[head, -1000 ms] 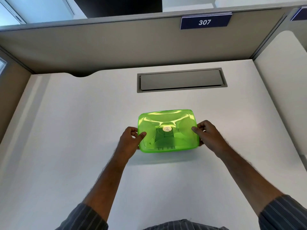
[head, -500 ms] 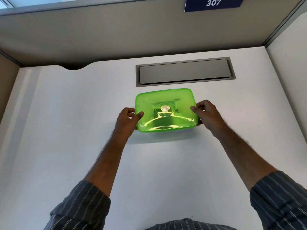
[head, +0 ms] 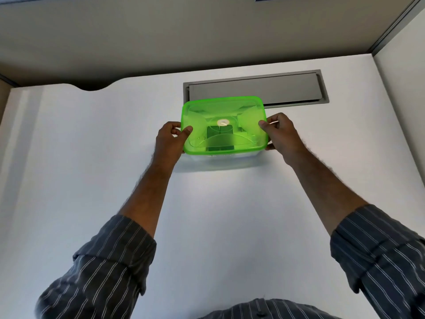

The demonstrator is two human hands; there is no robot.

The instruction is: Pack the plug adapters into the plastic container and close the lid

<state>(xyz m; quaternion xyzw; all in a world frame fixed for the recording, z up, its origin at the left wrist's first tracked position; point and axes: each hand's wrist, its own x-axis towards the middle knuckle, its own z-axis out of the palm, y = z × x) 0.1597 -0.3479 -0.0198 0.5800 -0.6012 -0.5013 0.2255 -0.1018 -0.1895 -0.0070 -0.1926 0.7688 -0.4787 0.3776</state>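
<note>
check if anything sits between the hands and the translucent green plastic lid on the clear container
Nothing visible does. The left hand and right hand already grip the short ends of the translucent green plastic lid, which sits on the clear plastic container, with dark adapters showing through.

A person seen from their own head height, with two bare forearms and bare hands, the left hand [head: 170, 140] and the right hand [head: 281, 134]. Both arms wear a dark grey shirt with thin white pinstripes. The left sleeve [head: 103, 265] is rolled back into a thick cuff below the elbow; the right sleeve [head: 384, 252] is rolled the same way. At the near edge, the shirt front [head: 264, 310] shows a small dark button.
</note>
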